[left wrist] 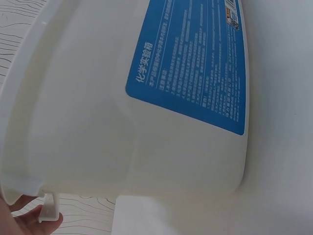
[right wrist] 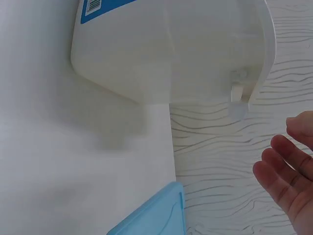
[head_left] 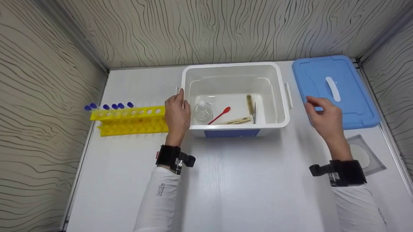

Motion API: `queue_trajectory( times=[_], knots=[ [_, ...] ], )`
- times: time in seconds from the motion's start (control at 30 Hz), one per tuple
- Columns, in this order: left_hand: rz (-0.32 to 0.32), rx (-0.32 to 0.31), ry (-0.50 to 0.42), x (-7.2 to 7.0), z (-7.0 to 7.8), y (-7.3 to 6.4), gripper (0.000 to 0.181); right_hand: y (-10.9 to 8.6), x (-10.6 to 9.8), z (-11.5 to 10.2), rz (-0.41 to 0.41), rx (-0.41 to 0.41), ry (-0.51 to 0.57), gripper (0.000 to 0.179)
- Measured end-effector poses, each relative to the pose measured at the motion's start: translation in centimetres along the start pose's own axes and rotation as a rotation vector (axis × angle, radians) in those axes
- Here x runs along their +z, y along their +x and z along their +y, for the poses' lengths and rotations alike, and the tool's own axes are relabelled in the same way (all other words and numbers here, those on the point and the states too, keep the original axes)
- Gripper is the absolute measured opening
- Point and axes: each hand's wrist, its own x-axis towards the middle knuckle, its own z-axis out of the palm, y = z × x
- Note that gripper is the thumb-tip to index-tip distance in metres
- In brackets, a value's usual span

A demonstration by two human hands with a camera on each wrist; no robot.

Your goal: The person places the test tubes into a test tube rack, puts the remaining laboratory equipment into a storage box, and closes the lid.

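A white plastic storage box [head_left: 235,131] stands at the back middle of the table without its lid on. My left hand [head_left: 178,113] grips the box at its left rim and side handle [left wrist: 50,207]; in the left wrist view its fingertips [left wrist: 49,226] show around that handle. To the right of the box, apart from it, my right hand [head_left: 326,116] hovers with loosely bent fingers and holds nothing. The right side handle [head_left: 288,95] is nearest to it. Inside the box lie a clear glass vessel [head_left: 203,112], a red spoon [head_left: 226,110], a wooden clamp [head_left: 240,120] and a brush [head_left: 250,103].
A yellow test tube rack [head_left: 134,130] with several blue-capped tubes stands left of the box. The blue lid [head_left: 355,95] with a white handle lies at the back right. A grey sheet with a white round piece [head_left: 361,156] lies partly behind the right wrist. Patterned walls enclose the table.
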Motion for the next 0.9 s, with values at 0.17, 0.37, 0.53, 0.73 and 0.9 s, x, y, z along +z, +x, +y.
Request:
queue_trajectory(
  times=[0.17,0.37,0.53,0.73,0.9],
  knots=[
    [0.000,0.012,-0.004,0.0,0.0,0.0,0.046,-1.7,-1.6,2.6,0.040,0.146,-0.067,0.030],
    [-0.004,0.013,0.002,0.0,0.0,0.0,0.046,-4.0,-3.5,5.9,0.053,0.341,-0.151,0.037],
    [-0.016,-0.003,0.005,0.0,0.1,0.0,0.047,-5.7,-4.8,8.3,0.008,0.473,-0.224,0.041],
    [-0.011,-0.006,0.004,0.0,0.1,0.0,0.047,-7.3,-5.7,10.4,-0.072,0.540,-0.269,0.045],
    [-0.016,-0.008,0.004,0.0,0.1,0.0,0.048,-8.0,-6.6,11.8,-0.165,0.615,-0.292,0.052]
  ],
)
